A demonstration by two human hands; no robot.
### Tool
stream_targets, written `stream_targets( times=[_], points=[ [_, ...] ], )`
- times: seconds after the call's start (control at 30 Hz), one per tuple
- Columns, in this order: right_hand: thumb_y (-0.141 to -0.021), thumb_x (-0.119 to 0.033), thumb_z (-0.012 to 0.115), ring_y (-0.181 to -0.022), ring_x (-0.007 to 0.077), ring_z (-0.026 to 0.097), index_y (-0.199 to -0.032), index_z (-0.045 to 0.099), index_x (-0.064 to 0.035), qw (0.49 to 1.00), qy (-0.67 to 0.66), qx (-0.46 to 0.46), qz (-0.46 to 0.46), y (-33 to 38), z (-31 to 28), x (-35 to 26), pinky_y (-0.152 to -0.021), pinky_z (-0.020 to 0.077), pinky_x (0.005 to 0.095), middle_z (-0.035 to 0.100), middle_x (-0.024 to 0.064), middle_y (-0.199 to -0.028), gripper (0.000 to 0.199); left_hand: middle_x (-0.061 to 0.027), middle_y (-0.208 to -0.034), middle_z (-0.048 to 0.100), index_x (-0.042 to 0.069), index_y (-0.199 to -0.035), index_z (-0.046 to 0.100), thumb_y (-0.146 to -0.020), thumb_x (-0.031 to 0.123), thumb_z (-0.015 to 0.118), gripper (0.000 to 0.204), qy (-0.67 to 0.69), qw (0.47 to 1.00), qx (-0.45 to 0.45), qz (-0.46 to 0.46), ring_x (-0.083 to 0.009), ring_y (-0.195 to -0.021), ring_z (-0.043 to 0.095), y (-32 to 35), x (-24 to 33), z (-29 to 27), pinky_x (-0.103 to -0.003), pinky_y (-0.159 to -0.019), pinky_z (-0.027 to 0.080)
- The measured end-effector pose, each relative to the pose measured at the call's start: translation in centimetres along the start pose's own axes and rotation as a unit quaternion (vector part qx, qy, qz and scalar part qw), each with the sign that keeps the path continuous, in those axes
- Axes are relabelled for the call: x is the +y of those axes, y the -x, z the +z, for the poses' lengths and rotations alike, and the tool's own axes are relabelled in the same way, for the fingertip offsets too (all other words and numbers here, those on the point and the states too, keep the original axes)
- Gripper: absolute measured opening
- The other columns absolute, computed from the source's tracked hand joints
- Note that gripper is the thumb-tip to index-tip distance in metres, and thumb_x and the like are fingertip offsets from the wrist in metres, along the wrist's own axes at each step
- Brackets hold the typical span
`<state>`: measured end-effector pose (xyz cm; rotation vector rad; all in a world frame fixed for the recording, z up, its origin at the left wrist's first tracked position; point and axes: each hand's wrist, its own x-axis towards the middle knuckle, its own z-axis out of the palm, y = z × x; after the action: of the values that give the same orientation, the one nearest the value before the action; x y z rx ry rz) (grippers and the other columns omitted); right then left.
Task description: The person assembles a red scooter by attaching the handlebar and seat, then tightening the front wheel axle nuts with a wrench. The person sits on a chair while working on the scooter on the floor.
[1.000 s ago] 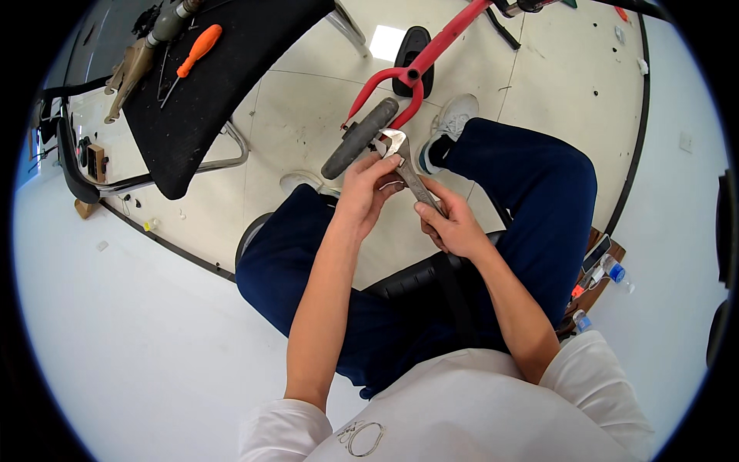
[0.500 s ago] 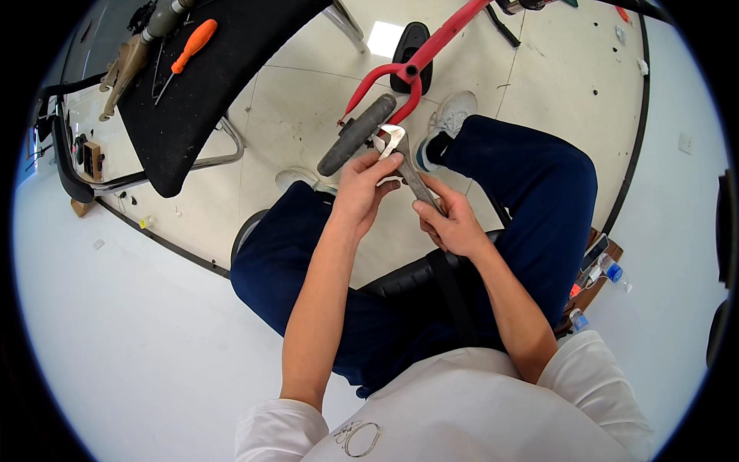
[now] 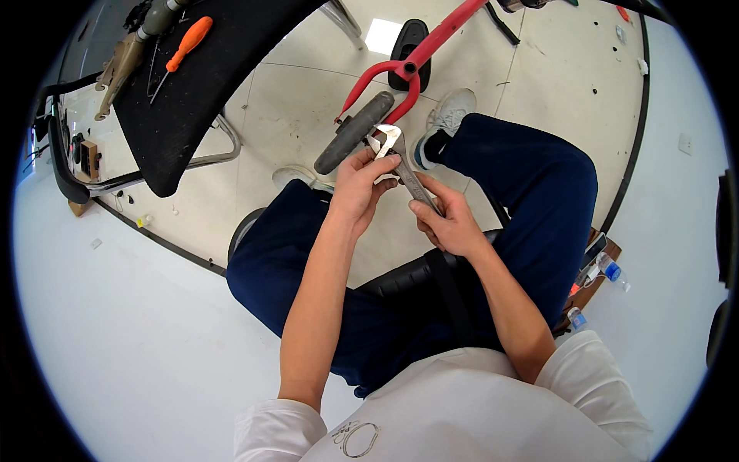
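Note:
I sit on a black chair and hold a silver adjustable wrench over my lap. My right hand grips its handle. My left hand pinches the wrench just below its open jaw. The jaw points toward a small grey wheel held in a red fork and frame on the floor in front of my knees.
A black mat-covered table at upper left carries an orange-handled screwdriver and other tools. A black pedal-like part lies past the wheel. Bottles and a box stand at my right. A white wall curves along the left.
Both hands with the wrench have stayed nearly in place, shifting only slightly toward the wheel. The view has tilted a little.

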<state>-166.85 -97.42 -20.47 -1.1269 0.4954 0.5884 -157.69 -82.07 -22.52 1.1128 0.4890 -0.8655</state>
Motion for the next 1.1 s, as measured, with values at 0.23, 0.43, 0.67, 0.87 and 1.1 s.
stream_targets(
  times=[0.23, 0.43, 0.67, 0.87, 1.1],
  points=[
    [-0.094, -0.016, 0.055, -0.045, 0.0096, 0.045, -0.133, 0.051, -0.002, 0.985, 0.084, 0.136, 0.061, -0.8, -0.9, 1.7, -0.042, 0.034, 0.0257, 0.052, 0.0031, -0.061, 0.042, -0.0068, -0.095, 0.065, -0.001, -0.109, 0.064, -0.083, 0.03, 0.072, 0.041, -0.21, 0.95, 0.209, 0.094, -0.0157, -0.081, 0.06, -1.9, 0.2, -2.8, -0.029, -0.071, 0.046],
    [-0.087, -0.01, 0.051, -0.043, 0.0189, 0.051, -0.095, 0.058, 0.007, 0.978, 0.078, 0.093, 0.172, -6.8, -1.8, 6.1, -0.037, 0.0369, 0.0355, 0.055, 0.0106, -0.062, 0.02, -0.0159, -0.101, 0.069, -0.001, -0.114, 0.065, -0.081, 0.037, 0.073, 0.051, -0.567, 0.746, 0.278, 0.212, -0.0287, -0.092, 0.065, -6.9, -1.1, -8.1, -0.037, -0.084, 0.049],
    [-0.08, -0.006, 0.05, -0.044, 0.0208, 0.052, -0.074, 0.055, 0.0069, 0.965, 0.115, 0.152, 0.178, -15.9, -1.9, 9.7, -0.038, 0.0381, 0.0341, 0.057, 0.0143, -0.062, 0.015, -0.0223, -0.107, 0.067, 0.002, -0.12, 0.063, -0.089, 0.039, 0.063, 0.049, -0.589, 0.76, 0.211, 0.176, -0.0349, -0.101, 0.065, -9.8, -3.6, -10.4, -0.039, -0.09, 0.048],
    [-0.079, -0.005, 0.049, -0.045, 0.0201, 0.052, -0.069, 0.057, 0.0058, 0.962, 0.097, 0.104, 0.234, -18.1, -1.7, 8.2, -0.038, 0.0375, 0.0322, 0.058, 0.0141, -0.061, 0.017, -0.019, -0.113, 0.065, 0.007, -0.125, 0.061, -0.092, 0.041, 0.059, 0.047, -0.567, 0.78, 0.211, 0.156, -0.037, -0.104, 0.062, -9.5, -4.3, -10.7, -0.044, -0.091, 0.046],
    [-0.08, -0.005, 0.05, -0.044, 0.021, 0.052, -0.066, 0.057, 0.0059, 0.95, 0.157, 0.098, 0.251, -19.0, -1.3, 6.8, -0.038, 0.0392, 0.0329, 0.057, 0.0141, -0.057, 0.019, -0.0152, -0.116, 0.064, 0.01, -0.126, 0.06, -0.093, 0.044, 0.056, 0.048, -0.554, 0.79, 0.212, 0.157, -0.0342, -0.108, 0.06, -9.5, -4.4, -10.6, -0.047, -0.093, 0.041]
  ],
)
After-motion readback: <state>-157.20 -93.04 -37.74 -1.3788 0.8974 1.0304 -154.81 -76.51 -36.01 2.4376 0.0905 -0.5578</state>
